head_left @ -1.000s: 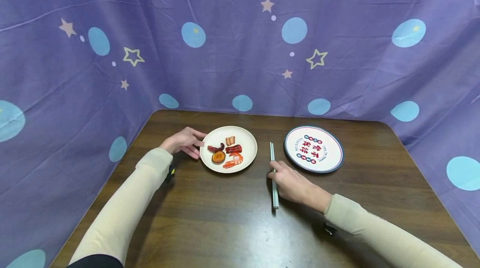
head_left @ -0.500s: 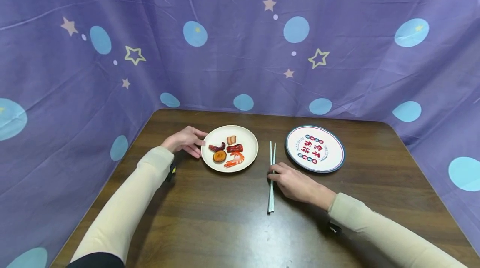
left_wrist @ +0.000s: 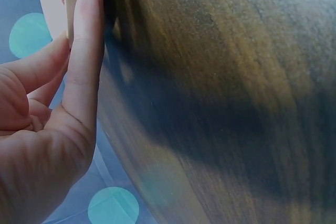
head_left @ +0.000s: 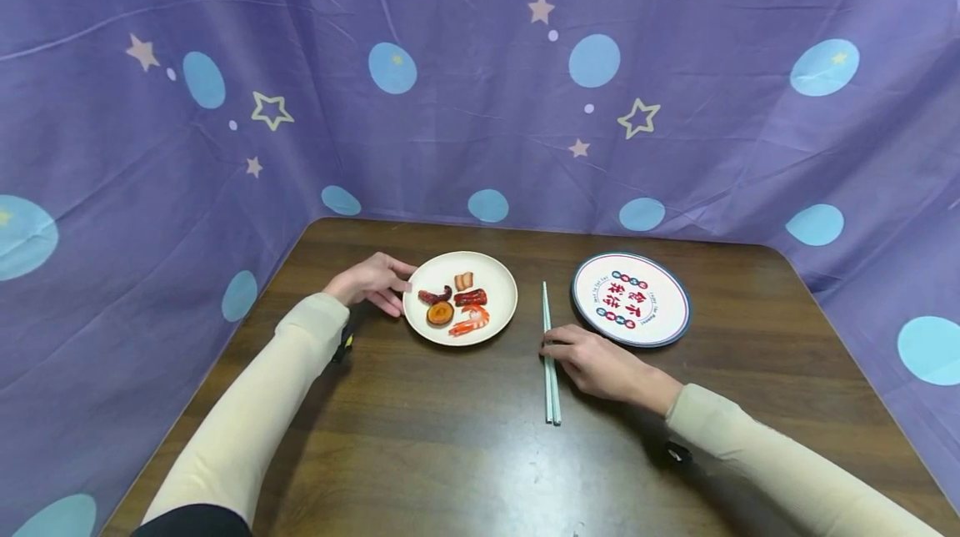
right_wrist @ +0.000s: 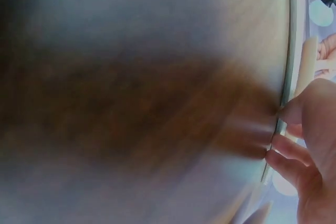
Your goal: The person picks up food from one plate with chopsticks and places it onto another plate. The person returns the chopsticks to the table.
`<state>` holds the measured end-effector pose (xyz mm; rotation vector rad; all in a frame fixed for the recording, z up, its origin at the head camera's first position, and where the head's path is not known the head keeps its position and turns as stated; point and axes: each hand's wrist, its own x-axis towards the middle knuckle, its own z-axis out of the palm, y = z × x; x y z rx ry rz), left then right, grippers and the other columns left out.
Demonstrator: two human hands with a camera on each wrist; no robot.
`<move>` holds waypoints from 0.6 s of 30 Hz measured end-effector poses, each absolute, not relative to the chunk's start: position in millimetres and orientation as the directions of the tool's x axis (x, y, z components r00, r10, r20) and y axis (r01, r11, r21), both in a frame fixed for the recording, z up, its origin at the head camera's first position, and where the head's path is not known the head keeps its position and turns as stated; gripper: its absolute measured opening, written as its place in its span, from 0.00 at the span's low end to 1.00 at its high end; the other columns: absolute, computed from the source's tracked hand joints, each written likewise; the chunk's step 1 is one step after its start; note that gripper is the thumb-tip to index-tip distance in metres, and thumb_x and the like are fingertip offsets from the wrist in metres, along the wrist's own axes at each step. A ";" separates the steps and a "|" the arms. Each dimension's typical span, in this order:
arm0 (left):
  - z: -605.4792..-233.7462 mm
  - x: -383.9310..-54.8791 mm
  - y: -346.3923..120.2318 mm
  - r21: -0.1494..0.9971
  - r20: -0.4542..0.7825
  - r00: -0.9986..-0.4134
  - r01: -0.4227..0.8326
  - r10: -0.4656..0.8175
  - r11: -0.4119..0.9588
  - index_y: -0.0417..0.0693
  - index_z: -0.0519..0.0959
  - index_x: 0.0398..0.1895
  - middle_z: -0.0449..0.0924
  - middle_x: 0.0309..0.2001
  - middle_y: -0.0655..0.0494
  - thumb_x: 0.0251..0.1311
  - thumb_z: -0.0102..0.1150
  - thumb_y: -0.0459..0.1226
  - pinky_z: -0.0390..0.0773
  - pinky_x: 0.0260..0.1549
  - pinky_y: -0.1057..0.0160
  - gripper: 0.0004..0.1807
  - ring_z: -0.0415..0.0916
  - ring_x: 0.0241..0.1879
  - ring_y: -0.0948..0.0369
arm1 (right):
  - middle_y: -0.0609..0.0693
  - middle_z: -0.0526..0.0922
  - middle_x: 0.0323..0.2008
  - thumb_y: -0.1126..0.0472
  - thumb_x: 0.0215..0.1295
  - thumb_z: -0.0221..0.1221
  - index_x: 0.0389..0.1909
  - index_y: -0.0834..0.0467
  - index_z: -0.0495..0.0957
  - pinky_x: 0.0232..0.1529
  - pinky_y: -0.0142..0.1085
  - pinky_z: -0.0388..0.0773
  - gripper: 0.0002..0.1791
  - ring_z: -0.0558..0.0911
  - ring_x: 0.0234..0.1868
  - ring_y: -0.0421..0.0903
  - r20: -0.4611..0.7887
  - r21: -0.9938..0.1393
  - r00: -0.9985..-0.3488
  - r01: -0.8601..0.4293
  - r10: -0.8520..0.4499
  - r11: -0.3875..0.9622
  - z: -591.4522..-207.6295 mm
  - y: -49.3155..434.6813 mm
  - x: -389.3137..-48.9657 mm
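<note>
My left hand (head_left: pixel 371 280) holds the rim of a cream plate (head_left: pixel 497 283) at its left side, thumb over the edge and fingers beneath, as the left wrist view shows (left_wrist: pixel 67 19). On the plate lie a shrimp (head_left: pixel 472 321), a round brown mushroom-like piece (head_left: pixel 440 313), a dark red curled piece (head_left: pixel 435 296), a glossy red-brown slab (head_left: pixel 470 297) and a small pale-brown piece (head_left: pixel 463 280). My right hand (head_left: pixel 592 363) pinches a pair of pale green chopsticks (head_left: pixel 546 303) from above, between thumb and fingertips. They lie along the table, near ends slightly apart.
A white plate with a blue rim and red lettering (head_left: pixel 632 299) stands to the right, just beyond my right hand. The brown wooden table (head_left: pixel 450 429) meets a purple curtain (head_left: pixel 465 145) with stars and blue dots along its back and sides.
My right hand has shifted slightly right on the chopsticks. Half a second ago their far ends were spread; now the far ends meet and the near ends part. The left hand keeps its hold.
</note>
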<state>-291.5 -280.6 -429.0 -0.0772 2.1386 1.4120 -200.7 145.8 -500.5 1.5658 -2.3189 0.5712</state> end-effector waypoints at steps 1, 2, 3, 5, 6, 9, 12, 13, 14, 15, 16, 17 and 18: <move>-428.8 -291.6 -280.0 0.827 -0.487 -0.835 -0.347 0.255 0.443 0.34 0.61 0.80 0.82 0.53 0.28 0.76 0.54 0.25 0.93 0.33 0.53 0.32 0.88 0.27 0.52 | 0.57 0.83 0.52 0.76 0.62 0.65 0.50 0.63 0.87 0.57 0.43 0.86 0.16 0.83 0.54 0.51 0.443 -0.165 -0.378 -0.926 -0.813 0.340 -500.5 146.8 -200.3; -428.7 -291.7 -279.5 0.826 -0.488 -0.835 -0.348 0.253 0.443 0.34 0.61 0.80 0.83 0.52 0.29 0.76 0.54 0.25 0.93 0.33 0.53 0.32 0.88 0.26 0.52 | 0.57 0.83 0.52 0.76 0.63 0.65 0.51 0.63 0.87 0.57 0.44 0.85 0.16 0.83 0.54 0.51 0.440 -0.168 -0.388 -0.922 -0.810 0.350 -500.6 147.8 -199.7; -428.6 -291.9 -279.0 0.825 -0.489 -0.835 -0.349 0.252 0.444 0.34 0.61 0.80 0.83 0.51 0.29 0.76 0.54 0.25 0.93 0.33 0.53 0.32 0.88 0.26 0.52 | 0.58 0.83 0.52 0.75 0.63 0.65 0.51 0.63 0.87 0.58 0.44 0.85 0.16 0.83 0.54 0.51 0.436 -0.171 -0.398 -0.917 -0.807 0.360 -500.5 148.8 -199.0; -428.4 -292.4 -278.3 0.824 -0.490 -0.835 -0.351 0.250 0.444 0.34 0.61 0.80 0.84 0.49 0.31 0.76 0.54 0.25 0.93 0.33 0.53 0.32 0.88 0.26 0.52 | 0.60 0.82 0.54 0.75 0.63 0.65 0.52 0.63 0.86 0.59 0.46 0.85 0.17 0.83 0.56 0.53 0.427 -0.174 -0.419 -0.907 -0.801 0.382 -500.1 150.4 -197.4; -428.4 -292.7 -278.1 0.824 -0.491 -0.834 -0.351 0.251 0.444 0.34 0.61 0.80 0.84 0.49 0.31 0.76 0.54 0.25 0.93 0.33 0.53 0.32 0.88 0.26 0.53 | 0.61 0.82 0.55 0.75 0.64 0.65 0.53 0.63 0.86 0.59 0.46 0.85 0.17 0.83 0.57 0.54 0.421 -0.176 -0.430 -0.903 -0.799 0.393 -499.8 151.0 -196.7; -428.8 -293.7 -277.8 0.826 -0.488 -0.834 -0.346 0.258 0.445 0.34 0.61 0.80 0.83 0.51 0.30 0.76 0.54 0.25 0.93 0.34 0.53 0.32 0.88 0.26 0.52 | 0.63 0.82 0.58 0.75 0.63 0.65 0.55 0.64 0.85 0.61 0.48 0.85 0.19 0.83 0.59 0.55 0.405 -0.172 -0.456 -0.889 -0.793 0.424 -498.8 152.2 -194.8; -428.5 -293.7 -277.9 0.825 -0.485 -0.837 -0.340 0.255 0.451 0.34 0.61 0.80 0.82 0.52 0.28 0.76 0.55 0.25 0.93 0.33 0.53 0.32 0.88 0.26 0.53 | 0.64 0.81 0.60 0.75 0.63 0.64 0.57 0.64 0.84 0.62 0.48 0.84 0.20 0.82 0.61 0.56 0.392 -0.165 -0.470 -0.882 -0.791 0.442 -497.7 151.8 -194.1; -428.4 -293.7 -278.0 0.824 -0.485 -0.837 -0.340 0.252 0.454 0.34 0.61 0.80 0.82 0.53 0.28 0.75 0.55 0.25 0.93 0.33 0.53 0.32 0.88 0.26 0.53 | 0.64 0.81 0.60 0.75 0.63 0.65 0.57 0.64 0.84 0.62 0.48 0.84 0.21 0.82 0.61 0.56 0.388 -0.164 -0.472 -0.880 -0.791 0.445 -497.5 151.6 -193.9; -428.1 -293.6 -278.0 0.823 -0.485 -0.838 -0.340 0.251 0.456 0.34 0.61 0.80 0.82 0.53 0.28 0.75 0.55 0.25 0.93 0.33 0.53 0.32 0.88 0.26 0.53 | 0.64 0.81 0.60 0.75 0.63 0.65 0.57 0.65 0.84 0.62 0.48 0.84 0.21 0.82 0.61 0.56 0.385 -0.164 -0.474 -0.879 -0.792 0.447 -497.5 151.3 -193.8; -427.9 -293.6 -277.9 0.821 -0.486 -0.838 -0.341 0.248 0.458 0.34 0.61 0.80 0.82 0.53 0.28 0.75 0.55 0.25 0.93 0.33 0.53 0.32 0.87 0.25 0.53 | 0.63 0.81 0.60 0.74 0.64 0.65 0.58 0.65 0.84 0.63 0.47 0.84 0.20 0.82 0.61 0.55 0.381 -0.165 -0.477 -0.878 -0.792 0.449 -497.5 150.9 -193.8; -427.6 -293.6 -277.7 0.819 -0.488 -0.837 -0.343 0.246 0.460 0.34 0.61 0.80 0.82 0.52 0.28 0.75 0.55 0.25 0.93 0.33 0.54 0.32 0.87 0.25 0.53 | 0.63 0.81 0.60 0.74 0.64 0.65 0.58 0.65 0.84 0.63 0.47 0.84 0.20 0.82 0.61 0.55 0.378 -0.167 -0.479 -0.877 -0.792 0.451 -497.5 150.6 -193.6; -427.6 -293.7 -277.5 0.819 -0.488 -0.837 -0.341 0.247 0.461 0.34 0.61 0.80 0.83 0.52 0.28 0.75 0.55 0.25 0.93 0.33 0.54 0.32 0.87 0.25 0.53 | 0.63 0.81 0.60 0.74 0.64 0.65 0.58 0.65 0.84 0.63 0.47 0.84 0.20 0.82 0.61 0.55 0.378 -0.170 -0.482 -0.876 -0.791 0.452 -497.6 150.3 -193.4; -427.5 -294.0 -277.1 0.820 -0.487 -0.838 -0.340 0.248 0.461 0.34 0.61 0.80 0.83 0.52 0.28 0.75 0.55 0.25 0.93 0.33 0.54 0.32 0.87 0.25 0.53 | 0.63 0.82 0.59 0.74 0.64 0.65 0.59 0.65 0.83 0.62 0.47 0.84 0.21 0.83 0.61 0.55 0.380 -0.172 -0.484 -0.874 -0.788 0.454 -498.1 150.2 -193.2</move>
